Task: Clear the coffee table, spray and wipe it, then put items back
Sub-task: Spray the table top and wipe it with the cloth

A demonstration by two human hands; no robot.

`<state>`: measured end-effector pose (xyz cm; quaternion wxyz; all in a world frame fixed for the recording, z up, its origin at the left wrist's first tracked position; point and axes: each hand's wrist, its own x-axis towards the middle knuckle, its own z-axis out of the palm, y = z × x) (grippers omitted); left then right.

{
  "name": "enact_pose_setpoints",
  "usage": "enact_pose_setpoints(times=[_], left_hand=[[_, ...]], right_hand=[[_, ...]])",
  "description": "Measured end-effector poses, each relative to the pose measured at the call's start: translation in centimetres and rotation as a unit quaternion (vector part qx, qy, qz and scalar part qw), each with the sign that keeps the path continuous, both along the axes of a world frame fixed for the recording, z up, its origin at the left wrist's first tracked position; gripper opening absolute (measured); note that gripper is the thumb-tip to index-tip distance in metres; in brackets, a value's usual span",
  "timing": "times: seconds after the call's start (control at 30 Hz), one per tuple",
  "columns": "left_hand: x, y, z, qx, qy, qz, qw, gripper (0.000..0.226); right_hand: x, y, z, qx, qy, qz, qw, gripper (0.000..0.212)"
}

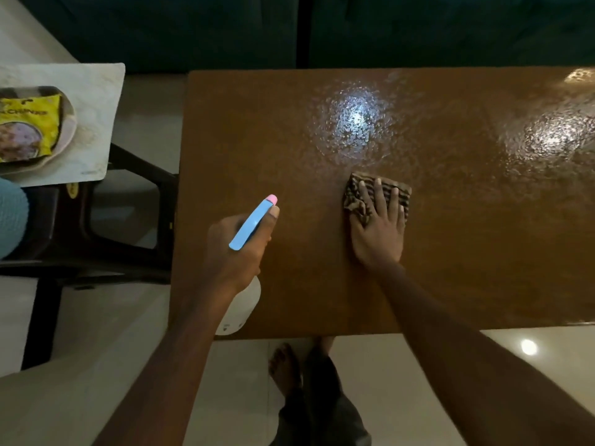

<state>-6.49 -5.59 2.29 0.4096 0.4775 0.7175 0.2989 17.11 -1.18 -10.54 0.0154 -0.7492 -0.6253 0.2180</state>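
The brown coffee table [467, 252] fills the middle and right of the view, its top glossy with wet spray droplets at the far centre. My left hand [238, 249] grips a spray bottle [252, 225] with a blue head and pink nozzle, held over the table's left part; its white body [244, 309] shows below my wrist. My right hand [380, 226] lies flat with spread fingers on a striped brown cloth [357, 201], pressing it against the tabletop near the centre.
A dark chair [96, 239] stands left of the table. On it lie a pale placemat [93, 117], a plate [69, 123] with a yellow snack packet [30, 123], and a light blue item [11, 217]. A dark sofa [418, 27] runs behind. My foot [285, 368] is on the floor.
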Motion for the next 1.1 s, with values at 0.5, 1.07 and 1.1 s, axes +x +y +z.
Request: enact_pose_setpoints(times=[0.5, 1.07, 1.1], left_hand=[[2.3, 11.1, -0.2, -0.038, -0.016, 0.0, 0.999, 0.052], [1.2, 18.3, -1.2, -0.012, -0.002, 0.032, 0.999, 0.047], [0.7, 17.9, -1.3, -0.009, 0.002, 0.04, 0.999, 0.047]], right_hand=[[1.8, 10.8, -0.7, 0.039, -0.022, 0.237, 0.97, 0.065], [0.3, 28.8, 0.2, 0.028, 0.0, 0.034, 0.999, 0.063], [-1.1, 28.9, 0.2, 0.027, 0.006, 0.056, 0.998, 0.063]])
